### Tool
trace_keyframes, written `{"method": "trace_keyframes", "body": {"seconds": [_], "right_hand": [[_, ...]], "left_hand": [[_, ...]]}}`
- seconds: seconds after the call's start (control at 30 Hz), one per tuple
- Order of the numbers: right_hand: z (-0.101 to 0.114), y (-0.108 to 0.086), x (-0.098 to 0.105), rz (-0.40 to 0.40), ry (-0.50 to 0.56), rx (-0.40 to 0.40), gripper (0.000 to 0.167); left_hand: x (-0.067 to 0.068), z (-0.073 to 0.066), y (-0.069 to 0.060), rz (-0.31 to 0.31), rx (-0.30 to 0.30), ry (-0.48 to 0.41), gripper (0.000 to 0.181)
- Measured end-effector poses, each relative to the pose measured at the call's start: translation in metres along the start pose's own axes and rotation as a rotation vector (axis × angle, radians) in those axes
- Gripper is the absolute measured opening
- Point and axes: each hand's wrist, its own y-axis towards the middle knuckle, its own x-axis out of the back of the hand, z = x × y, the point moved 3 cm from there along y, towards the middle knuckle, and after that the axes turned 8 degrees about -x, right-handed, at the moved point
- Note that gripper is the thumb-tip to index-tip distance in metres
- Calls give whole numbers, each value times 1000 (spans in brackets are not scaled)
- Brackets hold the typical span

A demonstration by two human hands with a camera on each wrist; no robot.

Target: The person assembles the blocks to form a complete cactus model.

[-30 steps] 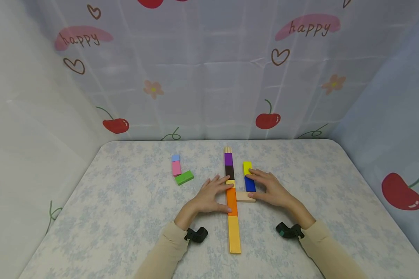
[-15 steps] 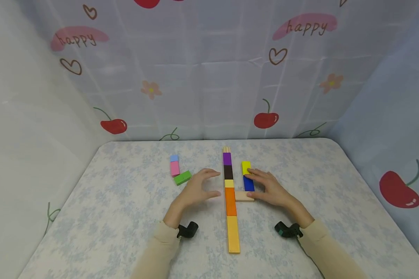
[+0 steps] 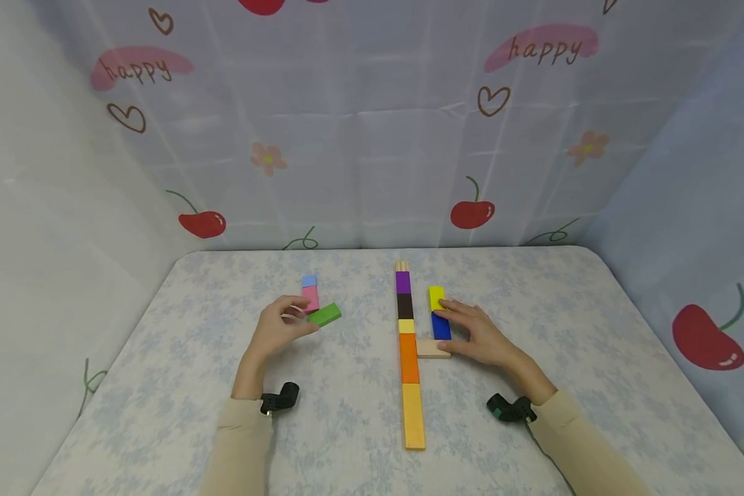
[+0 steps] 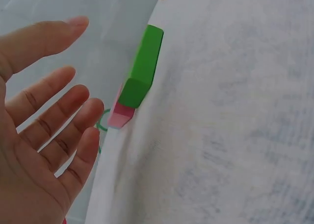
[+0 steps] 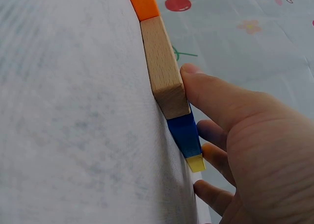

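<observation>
My left hand (image 3: 275, 325) hovers beside a green block (image 3: 326, 315), its thumb and fingers spread with nothing between them. In the left wrist view that green block (image 4: 143, 67) lies just past the fingertips, against a pink block (image 4: 121, 113). My right hand (image 3: 480, 335) rests over several blocks. Its thumb touches a plain wooden block (image 5: 164, 67), and its fingers lie at a blue block (image 3: 441, 326) and a yellow block (image 3: 437, 297). The wooden block abuts an orange block (image 3: 409, 358) in a long straight row.
The row also holds a long golden-yellow block (image 3: 413, 417), a small pale yellow block (image 3: 406, 326), a dark brown block (image 3: 404, 306) and a purple block (image 3: 403, 282), with thin wooden pieces (image 3: 402, 265) at its far end. A light blue block (image 3: 309, 281) adjoins the pink one.
My left hand has left the orange and pale yellow blocks in the row and moved left to the green block. The right hand stays in place on its blocks.
</observation>
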Motion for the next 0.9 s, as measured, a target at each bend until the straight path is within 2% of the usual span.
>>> {"method": "trace_keyframes", "body": {"seconds": [0.13,0.37,0.73,0.9], "right_hand": [[1,0,0,-1,0,4,63],[1,1,0,-6,-3,4,63],[1,-1,0,-3,4,-1,63],[1,-1,0,-9,9,8,63]], "left_hand": [[2,11,-4,-24,58,-25,49],[-2,21,-6,-57,88,-17,42],[-9,29,-6,-80,148,27,41],[-12,30,-6,-77,152,48,44]]}}
